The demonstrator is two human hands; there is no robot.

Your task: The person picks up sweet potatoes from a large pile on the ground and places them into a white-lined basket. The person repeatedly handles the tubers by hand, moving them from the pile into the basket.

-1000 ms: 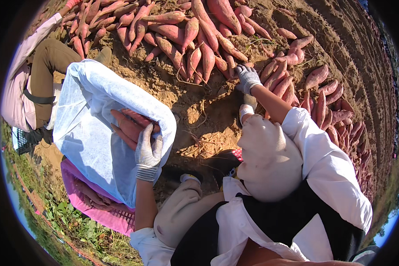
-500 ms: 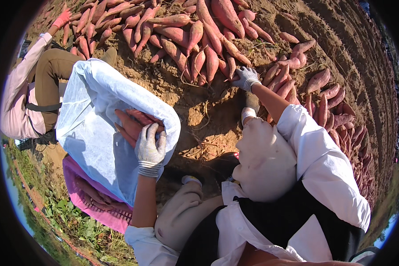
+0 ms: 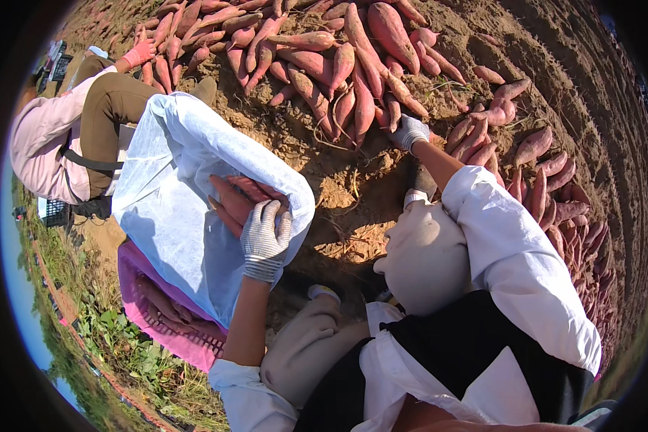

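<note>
My left hand [image 3: 265, 241], in a striped white-grey knit glove, lies over the near rim of a crate lined with pale blue-white cloth [image 3: 169, 209]. Its fingers curl against red sweet potatoes [image 3: 230, 198] inside the lining. Out to the right, my right hand [image 3: 410, 135], gloved alike, reaches to the lower edge of a sweet potato pile [image 3: 313, 65]. Its fingers close around the lower end of a slim sweet potato [image 3: 394, 111]; the fingertips are partly hidden.
A pink-purple lined crate [image 3: 169, 324] holding sweet potatoes stands beside the cloth-lined one. Another person [image 3: 65, 147] crouches at left, a red-gloved hand [image 3: 140, 54] at the pile. More sweet potatoes [image 3: 536, 191] lie in a row at right, along furrowed soil [image 3: 554, 86].
The whole view has shifted, so the scene sits farther right. My left hand stays on the sweet potatoes in the crate; my right hand stays at the pile's edge. The other person's red-gloved hand has moved lower.
</note>
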